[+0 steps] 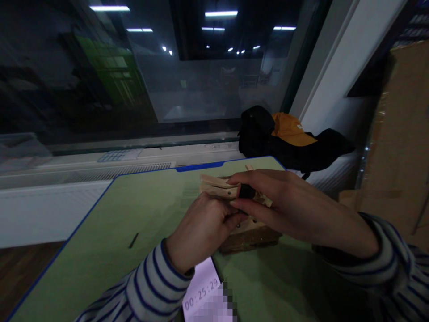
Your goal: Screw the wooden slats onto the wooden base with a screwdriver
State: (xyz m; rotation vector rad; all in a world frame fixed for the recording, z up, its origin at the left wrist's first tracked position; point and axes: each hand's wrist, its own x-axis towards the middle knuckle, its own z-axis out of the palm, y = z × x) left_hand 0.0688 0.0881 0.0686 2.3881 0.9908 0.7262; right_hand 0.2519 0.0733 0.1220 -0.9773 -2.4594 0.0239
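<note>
A small light-wood assembly (217,181) with dark holes or screw heads is between my hands, over a rough brown block (251,239). My left hand (204,226) is closed against the near side of the wood, its fingertips partly hidden. From the right, my right hand (284,197) pinches a small black piece (246,191) with a reddish side between thumb and fingers. That piece is right at the wood; whether it is fixed there I cannot tell. Both hands hide much of the assembly's middle.
The green table (161,205) has a blue edge. A thin dark strip (133,240) lies at left, and a lit phone screen (203,290) below my left wrist. Beyond are a radiator (50,210), a black bag (258,129) with an orange cap (291,127), and cardboard (398,134) at right.
</note>
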